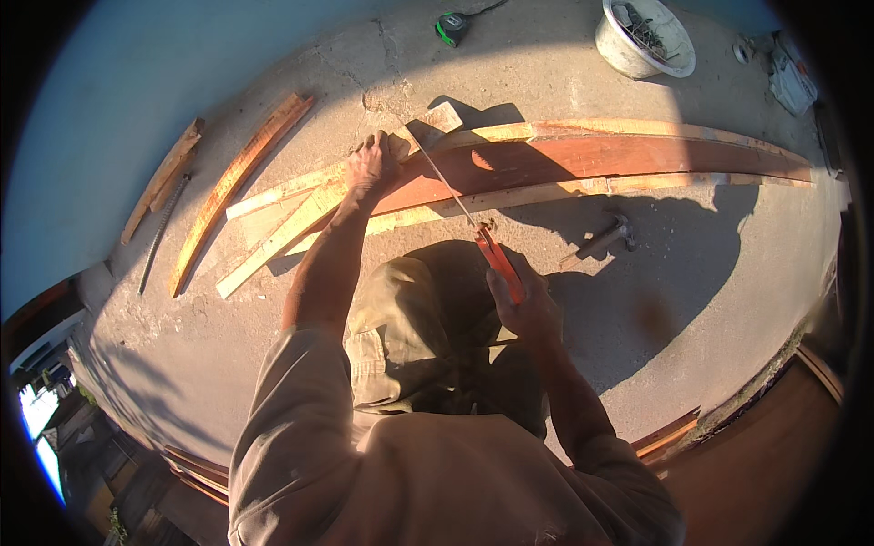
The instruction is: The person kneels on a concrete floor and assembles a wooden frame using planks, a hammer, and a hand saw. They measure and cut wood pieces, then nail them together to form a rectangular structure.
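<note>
Work surface: concrete floor [228, 364], part sunlit, part shaded; blue wall [164, 100] along the upper left.

Right grip [531, 305]: closed around the red handle of a saw [496, 259]. Its thin blade slants up and to the left, over the long lumber, and crosses a diagonal pale board [291, 233] near that board's upper end.

Left grip [371, 166]: laid on the same board, fingers bent, just left of the blade. It covers a stretch of the wood; the fingertips' underside is hidden, so how far they close cannot be told.

Beneath: the diagonal board lies across a long reddish-brown plank [583, 156] flanked by a far pale strip [592, 127] and a near pale strip [637, 183]. Person's khaki trousers [382, 296] close in on the near side, leaving the saw handle little room above the knees. Shadow falls across part of the plank and much of the floor to the right.

Further out: hammer [596, 244] on the floor to the right of the right grip, well apart from the blade. To the left, a loose timber [238, 191], a metal rod [164, 232] and a shorter wood piece [164, 177] near the wall. Beyond the lumber, a green-and-black tape measure [451, 29] and a white bucket [624, 53] with tangled scrap inside. Far right, a whitish bag [790, 82].
</note>
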### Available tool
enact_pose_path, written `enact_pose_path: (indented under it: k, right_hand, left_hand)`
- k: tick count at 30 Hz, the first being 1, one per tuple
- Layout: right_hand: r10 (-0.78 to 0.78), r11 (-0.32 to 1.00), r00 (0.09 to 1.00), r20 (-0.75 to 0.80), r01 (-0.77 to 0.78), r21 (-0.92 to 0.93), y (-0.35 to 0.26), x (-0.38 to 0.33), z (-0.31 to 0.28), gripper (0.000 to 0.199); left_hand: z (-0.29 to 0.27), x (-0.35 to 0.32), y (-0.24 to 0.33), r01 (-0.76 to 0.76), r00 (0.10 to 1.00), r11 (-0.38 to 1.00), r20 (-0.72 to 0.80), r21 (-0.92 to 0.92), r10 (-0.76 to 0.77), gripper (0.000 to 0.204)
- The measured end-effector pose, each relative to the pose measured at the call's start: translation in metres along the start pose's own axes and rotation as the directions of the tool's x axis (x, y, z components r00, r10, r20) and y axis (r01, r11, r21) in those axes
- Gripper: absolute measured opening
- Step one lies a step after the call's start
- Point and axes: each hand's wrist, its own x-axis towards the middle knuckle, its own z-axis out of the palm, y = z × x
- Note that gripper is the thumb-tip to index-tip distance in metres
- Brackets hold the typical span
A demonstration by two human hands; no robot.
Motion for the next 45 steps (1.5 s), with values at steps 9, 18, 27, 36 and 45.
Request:
enact_pose_path:
  k: [9, 18, 27, 36, 45]
  right_hand:
    - [-0.086, 0.991, 0.99, -0.112, 0.096, 0.092, 0.016, 0.102, 0.075, 0.017]
    - [0.057, 0.998, 0.998, 0.0, -0.057, -0.01, 0.03, -0.051, 0.041, 0.056]
    - [0.022, 0.944, 0.979, -0.201, -0.086, -0.317, 0.074, 0.17, -0.009, 0.054]
    - [0.219, 0.871, 0.973, -0.075, -0.23, -0.433, 0.131, 0.349, 0.038, 0.039]
    - [0.222, 0.83, 0.966, -0.133, -0.259, -0.494, 0.099, 0.307, 0.027, 0.077]
  left_hand:
    - [-0.001, -0.016, 0.016, 0.025, 0.996, 1.0, 0.086, -0.006, -0.025, 0.071]
    - [0.051, -0.004, -0.019, -0.069, 0.997, 0.998, -0.021, -0.01, 0.069, 0.06]
    - [0.018, -0.011, 0.002, 0.028, 1.0, 0.999, 0.002, -0.046, -0.027, 0.031]
    - [0.05, -0.011, -0.01, -0.125, 0.961, 0.989, -0.236, 0.079, 0.14, 0.035]
    - [0.033, -0.005, -0.005, -0.061, 0.985, 0.996, -0.164, -0.059, 0.05, 0.028]
